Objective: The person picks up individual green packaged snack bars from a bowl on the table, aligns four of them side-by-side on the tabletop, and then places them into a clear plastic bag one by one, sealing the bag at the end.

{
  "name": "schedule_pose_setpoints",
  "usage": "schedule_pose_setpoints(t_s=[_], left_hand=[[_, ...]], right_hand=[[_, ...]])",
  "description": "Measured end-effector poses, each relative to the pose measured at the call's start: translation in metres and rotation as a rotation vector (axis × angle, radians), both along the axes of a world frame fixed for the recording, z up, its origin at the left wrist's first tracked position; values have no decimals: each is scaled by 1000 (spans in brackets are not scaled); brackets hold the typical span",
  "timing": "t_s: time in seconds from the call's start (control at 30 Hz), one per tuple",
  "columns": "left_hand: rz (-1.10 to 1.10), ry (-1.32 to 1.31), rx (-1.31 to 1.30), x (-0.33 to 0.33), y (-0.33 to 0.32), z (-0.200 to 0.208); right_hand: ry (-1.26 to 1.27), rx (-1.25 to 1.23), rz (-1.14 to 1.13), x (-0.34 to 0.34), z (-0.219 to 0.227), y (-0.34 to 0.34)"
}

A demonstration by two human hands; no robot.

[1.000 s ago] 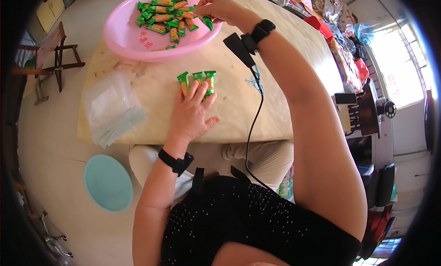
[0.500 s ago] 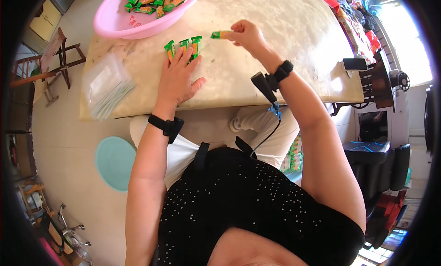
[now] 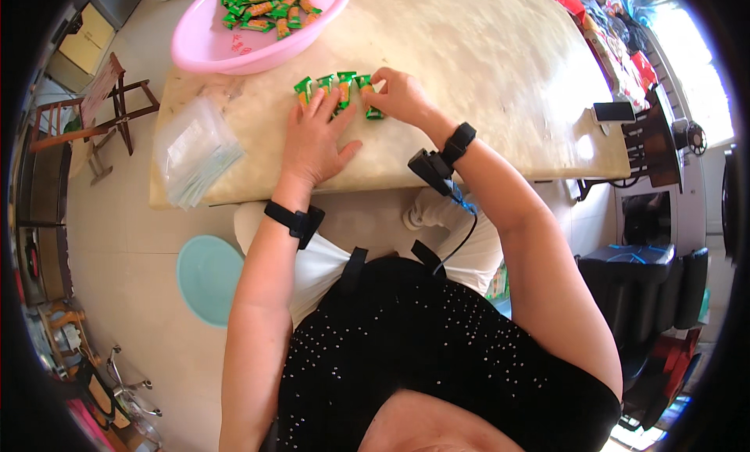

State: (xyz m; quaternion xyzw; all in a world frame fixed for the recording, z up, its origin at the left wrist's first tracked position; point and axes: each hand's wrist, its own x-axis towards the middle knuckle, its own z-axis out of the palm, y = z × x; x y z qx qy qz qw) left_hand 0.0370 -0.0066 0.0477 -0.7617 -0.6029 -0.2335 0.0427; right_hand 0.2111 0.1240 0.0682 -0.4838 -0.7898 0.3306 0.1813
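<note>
Three small green-and-orange wrapped snack packets (image 3: 344,89) lie side by side on the table (image 3: 484,69). My left hand (image 3: 316,143) rests over their near ends, fingers spread and palm down, hiding part of them. Just right of this row, my right hand (image 3: 402,99) pinches a matching snack packet (image 3: 365,85), which points away from me like the others. Beyond my left hand stands a pink basin (image 3: 215,63) with many more of these packets (image 3: 262,10) in it. Both wrists wear black straps with small devices.
Clear plastic bags (image 3: 199,151) are stacked at the table's left front edge. A phone (image 3: 613,112) sits by the right edge. Below on the floor is a teal basin (image 3: 209,280), with a wooden folding chair (image 3: 98,128) farther left. Red packages (image 3: 625,89) are heaped at the far right.
My right hand has come left and nearer with its packet, turning it from crosswise to lengthwise beside the row. My left hand stays over the row. The whole view has shifted slightly.
</note>
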Motion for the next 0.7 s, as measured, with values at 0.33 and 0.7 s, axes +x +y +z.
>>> schedule_pose_setpoints(t_s=[0.33, 0.7], left_hand=[[5, -37, -6, -4, -1, -4], [-16, -158, -88, -6, -2, 1]], right_hand=[[164, 277, 165, -47, 79, 76], [-356, 201, 530, -164, 85, 138]])
